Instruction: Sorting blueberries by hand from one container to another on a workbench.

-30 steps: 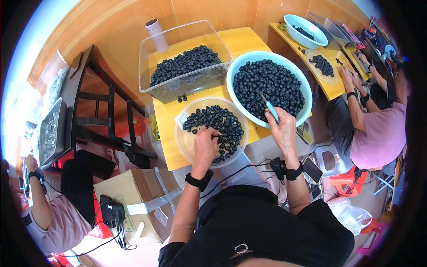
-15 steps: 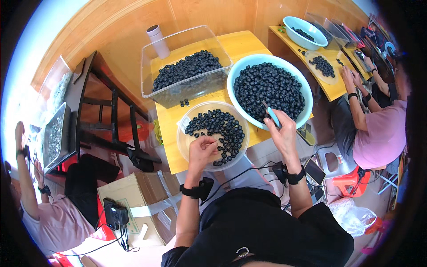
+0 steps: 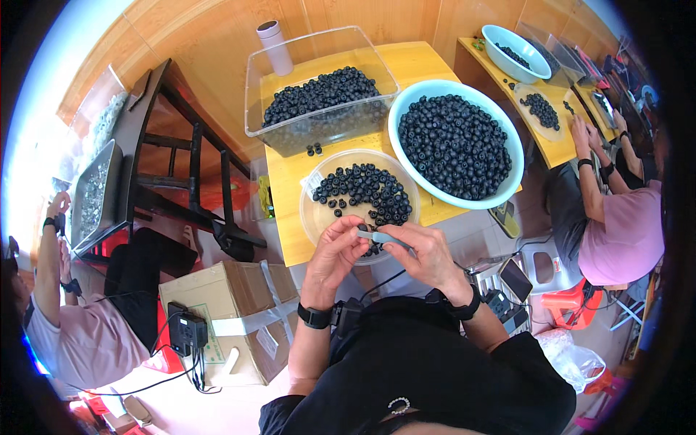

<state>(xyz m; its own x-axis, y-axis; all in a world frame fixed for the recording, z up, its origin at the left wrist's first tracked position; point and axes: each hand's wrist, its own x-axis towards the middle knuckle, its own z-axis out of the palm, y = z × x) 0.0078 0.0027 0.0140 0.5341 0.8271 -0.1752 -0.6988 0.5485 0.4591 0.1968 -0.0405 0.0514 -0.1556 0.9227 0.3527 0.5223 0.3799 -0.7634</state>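
Note:
Above the near edge of a shallow, translucent round tray (image 3: 307, 214), my two hands meet. My left hand (image 3: 335, 255) pinches a small black round piece (image 3: 362, 227) between thumb and fingers. In my right hand (image 3: 429, 255) is a small knife (image 3: 391, 240) with a light blue handle, its short blade up against the piece. Several loose black round pieces (image 3: 362, 185) with holes in them lie on the tray; some are hidden behind my hands. To the right, a light blue basin (image 3: 396, 141) is heaped with the same pieces.
A clear plastic bin (image 3: 322, 119) of black pieces and a lilac bottle (image 3: 275, 48) stand at the back of the yellow table (image 3: 290, 243). A cardboard box (image 3: 250, 290) is below left. Other people work at a dark table (image 3: 138, 130) left and a yellow table (image 3: 558, 148) right.
My right hand has brought the knife leftward from the basin's near edge to my left hand. My left hand has lifted off the tray with a black piece. The view has shifted slightly.

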